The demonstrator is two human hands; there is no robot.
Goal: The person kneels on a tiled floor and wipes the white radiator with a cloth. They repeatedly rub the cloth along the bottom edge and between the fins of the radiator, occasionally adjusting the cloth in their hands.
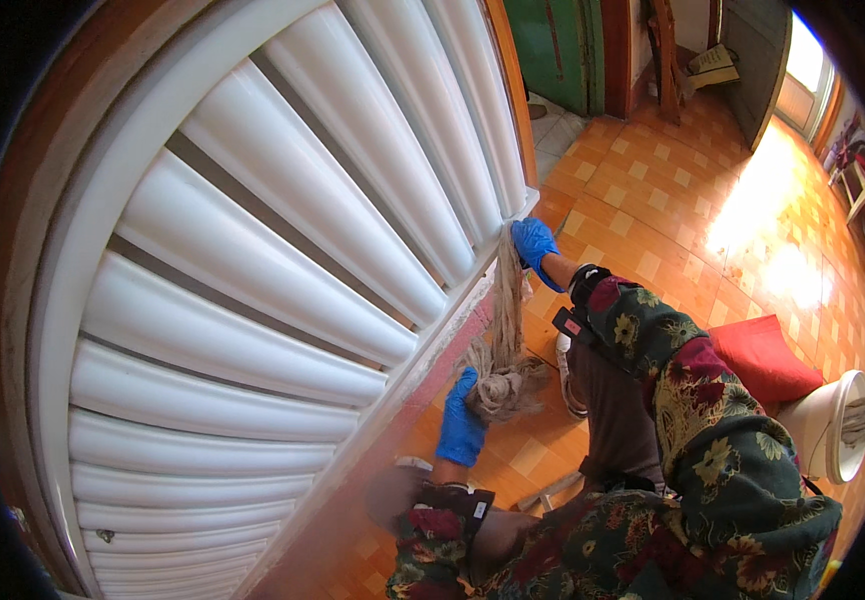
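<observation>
My right hand [535, 241], in a blue glove, grips one end of a long greyish-brown cloth [507, 300] at the lower corner of a white radiator [305, 217]. From there the cloth hangs down to a bunched, wrinkled wad. My left hand [465, 424], also gloved in blue, holds that wad from its left side. The radiator has wide vertical white sections with dark gaps between them, and a pale rail runs along their near ends.
Behind my right arm stand a white bucket [815, 427] with cloth in it and a red sheet or bag [762, 360]. A green door [556, 52] is at the top. A wooden post [665, 60] and an open door panel [755, 67] stand on the tiled floor [642, 180].
</observation>
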